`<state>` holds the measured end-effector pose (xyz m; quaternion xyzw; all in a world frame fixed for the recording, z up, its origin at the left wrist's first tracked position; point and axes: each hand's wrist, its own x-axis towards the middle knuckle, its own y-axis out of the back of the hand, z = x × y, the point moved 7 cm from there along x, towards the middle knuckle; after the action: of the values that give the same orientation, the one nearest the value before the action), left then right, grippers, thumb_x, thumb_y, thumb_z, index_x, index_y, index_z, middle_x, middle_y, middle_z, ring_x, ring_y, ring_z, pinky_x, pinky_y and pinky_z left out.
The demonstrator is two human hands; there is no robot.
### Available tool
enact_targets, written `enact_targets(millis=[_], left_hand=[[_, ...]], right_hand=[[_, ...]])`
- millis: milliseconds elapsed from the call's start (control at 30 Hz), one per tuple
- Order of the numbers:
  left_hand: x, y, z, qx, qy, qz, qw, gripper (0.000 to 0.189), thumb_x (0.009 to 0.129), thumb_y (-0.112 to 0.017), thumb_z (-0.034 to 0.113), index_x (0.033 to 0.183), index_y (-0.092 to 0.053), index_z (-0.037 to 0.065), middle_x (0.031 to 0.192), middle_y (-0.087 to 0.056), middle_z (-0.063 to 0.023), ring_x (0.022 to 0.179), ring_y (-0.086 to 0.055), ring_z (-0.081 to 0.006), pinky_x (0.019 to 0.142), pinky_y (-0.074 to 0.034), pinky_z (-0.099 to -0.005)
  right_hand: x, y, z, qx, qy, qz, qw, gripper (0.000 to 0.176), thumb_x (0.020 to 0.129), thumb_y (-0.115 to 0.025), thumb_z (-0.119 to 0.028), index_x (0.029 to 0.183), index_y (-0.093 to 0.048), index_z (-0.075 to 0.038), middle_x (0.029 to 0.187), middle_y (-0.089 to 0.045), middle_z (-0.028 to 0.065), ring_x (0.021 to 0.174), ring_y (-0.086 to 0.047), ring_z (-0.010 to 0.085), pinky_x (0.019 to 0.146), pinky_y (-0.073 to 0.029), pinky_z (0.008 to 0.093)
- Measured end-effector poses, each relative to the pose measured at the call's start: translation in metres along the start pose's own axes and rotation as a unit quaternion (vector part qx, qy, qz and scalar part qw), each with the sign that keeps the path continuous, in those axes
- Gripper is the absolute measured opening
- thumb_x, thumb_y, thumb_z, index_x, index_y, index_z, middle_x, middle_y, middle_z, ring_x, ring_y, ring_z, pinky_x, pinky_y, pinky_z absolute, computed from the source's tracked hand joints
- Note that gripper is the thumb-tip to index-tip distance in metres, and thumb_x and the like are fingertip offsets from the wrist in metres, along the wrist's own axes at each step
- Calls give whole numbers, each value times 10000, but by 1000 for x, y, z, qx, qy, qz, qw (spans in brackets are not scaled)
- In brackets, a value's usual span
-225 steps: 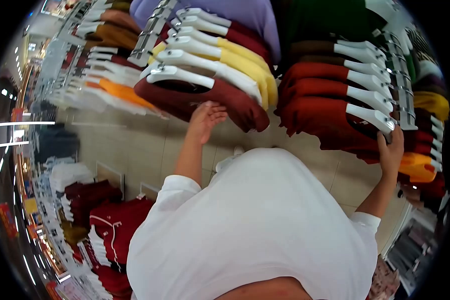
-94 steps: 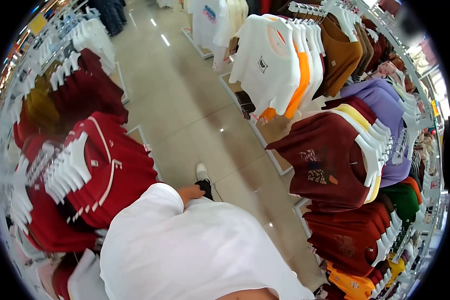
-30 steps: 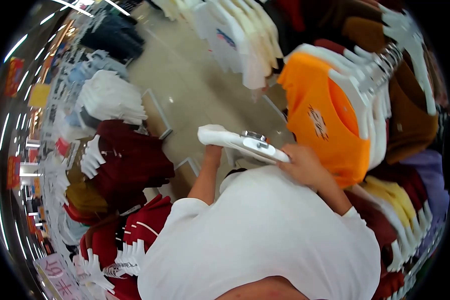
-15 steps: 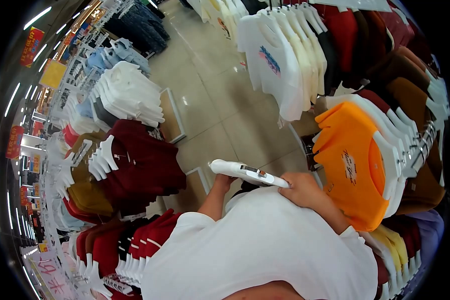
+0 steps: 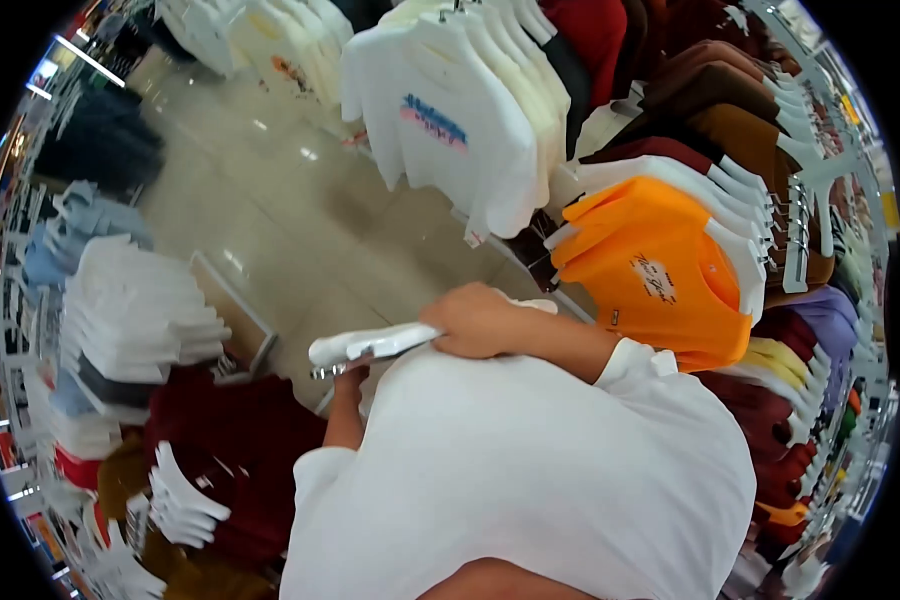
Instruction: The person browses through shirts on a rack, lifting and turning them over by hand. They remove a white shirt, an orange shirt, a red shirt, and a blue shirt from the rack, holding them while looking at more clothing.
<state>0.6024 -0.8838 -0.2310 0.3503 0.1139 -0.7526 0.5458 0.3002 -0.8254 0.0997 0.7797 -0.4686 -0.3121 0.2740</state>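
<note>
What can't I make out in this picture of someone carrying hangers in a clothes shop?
All in the head view:
- Most of the left hand: behind the white hangers.
- How many hangers there are: overlapping, partly covered by the right hand.
- The wearer's feet: behind the worn white top.
- The lettering on the orange shirt: too small and blurred to read surely.
- The dark clothes, upper left: blurred.

And there are the hangers point(image 5: 378, 343), white and glossy, bunched and slightly slanted, left of the orange shirt point(image 5: 638, 282), right hand point(image 5: 474, 320) and left hand point(image 5: 351, 376) both gripping.
</note>
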Motion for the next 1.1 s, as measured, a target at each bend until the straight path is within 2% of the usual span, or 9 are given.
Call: enact_targets(millis=[100, 133, 200, 300, 433, 567, 833, 967, 1100], left_hand=[[-5, 42, 4, -156, 97, 49, 982, 217, 856, -698, 242, 1028, -593, 162, 797, -594, 13, 611, -534, -112, 541, -440, -250], [3, 55, -2, -142, 109, 67, 982, 245, 944, -498, 151, 1170, -575, 96, 754, -559, -57, 583, -530, -159, 527, -453, -274], [24, 80, -20, -102, 107, 49, 988, 210, 936, -517, 163, 1067, -604, 24, 728, -559, -71, 600, -548, -175, 535, -462, -288], [76, 110, -76, -30, -24, 18, 999, 90, 878, -628, 170, 875, -616, 80, 789, -635, -73, 706, -644, -202, 585, -520, -340], [41, 78, -29, -232, 146, 24, 962, 263, 947, -513, 226, 1177, -554, 105, 961, -635, -52, 823, -630, -232, 753, -530, -370], [66, 79, -16, -287, 109, 53, 950, 347, 1002, -392, 355, 1251, -487, 132, 1090, -603, -45, 930, -612, -222, 812, -516, -383], [103, 190, 38, -476, -44, 162, 863, 433, 966, -500, 412, 1331, -477, 179, 1321, -543, -34, 1174, -521, -230, 935, -467, -428], [143, 254, 49, -523, -114, 162, 829, 381, 954, -545, 401, 1278, -528, 202, 1242, -588, -25, 1143, -550, -212, 951, -444, -432], [161, 260, 137, -503, -159, 198, 826, 362, 948, -585, 371, 1255, -532, 189, 1167, -612, -17, 1087, -585, -182, 919, -467, -379]], right_hand=[[31, -1, -11, 6, -3, 8, 1000, 223, 827, -617, -255, 951, -622, -70, 846, -648, 157, 844, -626, 372, 745, -484, 486], [40, -2, -16, 8, 6, 9, 1000, 220, 827, -616, -252, 951, -621, -69, 846, -646, 155, 845, -625, 371, 746, -484, 485], [60, -3, -23, 12, -8, 5, 1000, 203, 819, -611, -239, 942, -624, -79, 878, -656, 149, 853, -629, 369, 738, -482, 493], [85, -7, -23, 1, -7, -3, 1000, 194, 811, -617, -242, 922, -627, -84, 878, -663, 153, 860, -635, 364, 736, -484, 492], [117, -3, -27, 37, -2, -8, 999, 217, 819, -634, -265, 930, -636, -79, 855, -667, 153, 846, -637, 368, 742, -489, 474], [163, -2, -22, 49, 19, -33, 998, 242, 829, -645, -285, 955, -643, -78, 867, -671, 152, 843, -638, 369, 746, -492, 466], [297, 39, -41, 20, 132, -119, 984, 234, 835, -639, -279, 975, -648, -92, 888, -675, 145, 864, -636, 370, 757, -492, 479], [353, 75, -47, 15, 161, -129, 978, 231, 839, -631, -282, 978, -641, -98, 890, -675, 143, 869, -635, 374, 761, -491, 484], [392, 105, -35, 38, 171, -127, 976, 224, 834, -636, -275, 970, -638, -97, 887, -670, 154, 862, -631, 377, 748, -492, 480]])
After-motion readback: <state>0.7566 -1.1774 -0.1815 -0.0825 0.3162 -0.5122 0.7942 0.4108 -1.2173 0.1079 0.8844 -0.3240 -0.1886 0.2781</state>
